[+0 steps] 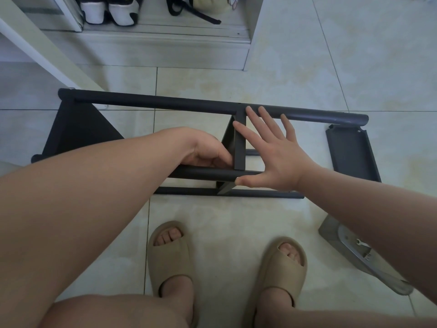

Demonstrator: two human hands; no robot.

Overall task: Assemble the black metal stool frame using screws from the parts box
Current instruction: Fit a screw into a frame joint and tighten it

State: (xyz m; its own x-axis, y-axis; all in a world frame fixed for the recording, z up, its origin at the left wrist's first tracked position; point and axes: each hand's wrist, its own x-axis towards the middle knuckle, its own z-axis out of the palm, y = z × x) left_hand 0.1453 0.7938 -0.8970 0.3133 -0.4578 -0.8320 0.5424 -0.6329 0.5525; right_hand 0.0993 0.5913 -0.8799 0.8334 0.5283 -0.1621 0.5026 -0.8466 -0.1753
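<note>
Stool frame of black metal tubing (pixel 165 104) is laid sideways on the pale tiled floor (pixel 236 221), mid-scene; its near tube (pixel 205 174) is gripped by the left hand (pixel 205 151); the right hand (pixel 279 155) is spread open, fingers straight, beside the flat crosspiece (pixel 240 143).

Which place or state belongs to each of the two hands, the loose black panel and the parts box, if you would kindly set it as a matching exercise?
1. left hand
2. right hand
3. loose black panel
4. parts box

A. lying at the right end of the stool frame
B. fingers straight and spread against the frame
C. partly covered, lower right of the picture
D. fingers curled on a frame tube

Pairs: 1-D, 2-B, 3-A, 4-C.
</note>
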